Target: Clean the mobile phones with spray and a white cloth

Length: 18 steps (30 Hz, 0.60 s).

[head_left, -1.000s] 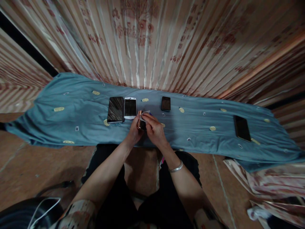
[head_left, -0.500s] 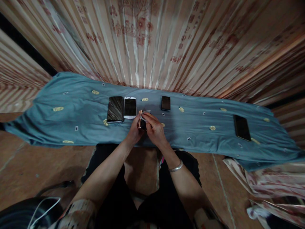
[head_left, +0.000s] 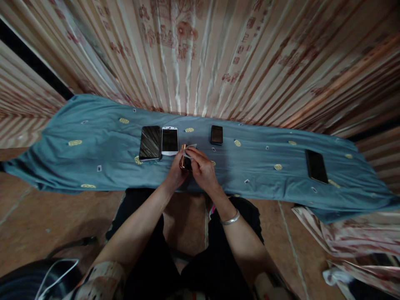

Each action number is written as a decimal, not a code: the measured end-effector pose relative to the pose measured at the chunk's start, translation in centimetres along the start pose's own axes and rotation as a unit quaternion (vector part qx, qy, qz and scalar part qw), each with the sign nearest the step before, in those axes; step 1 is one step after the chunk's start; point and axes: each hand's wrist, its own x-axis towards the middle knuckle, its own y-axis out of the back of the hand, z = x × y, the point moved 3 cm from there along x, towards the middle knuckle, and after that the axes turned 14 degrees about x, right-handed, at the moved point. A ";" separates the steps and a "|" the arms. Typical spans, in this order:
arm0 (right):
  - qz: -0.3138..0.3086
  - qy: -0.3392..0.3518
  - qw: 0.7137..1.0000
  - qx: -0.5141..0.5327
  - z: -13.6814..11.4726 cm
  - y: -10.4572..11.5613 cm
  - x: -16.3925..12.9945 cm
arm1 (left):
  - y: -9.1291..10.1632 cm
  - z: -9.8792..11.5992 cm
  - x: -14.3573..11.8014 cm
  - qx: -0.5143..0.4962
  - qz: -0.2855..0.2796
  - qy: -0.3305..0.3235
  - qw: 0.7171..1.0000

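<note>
My left hand [head_left: 175, 174] is closed around a dark phone with a shiny copper-coloured edge [head_left: 186, 164], held over the cloth-covered surface near its front edge. Pinched in the fingers of my right hand [head_left: 203, 170] is a thin grey cloth [head_left: 191, 146], which lies against the phone's upper end. The two hands partly hide both phone and cloth. Just left of them a white phone with a dark screen [head_left: 170, 141] lies beside a larger black phone [head_left: 150, 143]. A small black phone [head_left: 216, 135] rests behind my right hand.
Another black phone [head_left: 316, 166] lies far to the right on the blue-green sheet [head_left: 118, 175] with yellow pineapple prints. A pleated patterned curtain [head_left: 193, 75] hangs right behind the surface. A white cable [head_left: 58, 281] lies on a dark round object at lower left.
The whole view has shifted very slightly. Both hands keep their hold on the phone and the cloth, with hardly any visible movement.
</note>
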 end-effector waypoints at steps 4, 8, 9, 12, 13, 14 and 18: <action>0.011 0.009 1.000 0.000 0.0 0.1 0.1 | -0.4 0.0 -0.1 -0.002 0.001 -0.014 1.000; 0.015 0.009 1.000 0.005 0.0 0.0 0.1 | -0.5 0.0 -0.2 -0.011 0.001 -0.016 1.000; 0.014 0.006 1.000 0.006 0.1 0.0 0.1 | -0.5 0.0 -0.2 -0.011 0.003 -0.017 1.000; 0.010 -0.003 1.000 0.007 0.1 0.1 0.1 | -0.4 0.0 -0.1 -0.004 0.005 -0.018 1.000; 0.008 -0.003 1.000 0.007 0.2 0.1 0.1 | -0.4 0.0 -0.1 -0.003 0.006 -0.019 1.000; 0.006 -0.002 1.000 0.008 0.1 0.1 0.1 | -0.3 0.0 -0.1 -0.003 0.008 -0.019 1.000; -0.007 0.006 1.000 0.010 0.0 0.0 0.1 | 0.2 0.1 0.1 -0.005 0.011 -0.010 1.000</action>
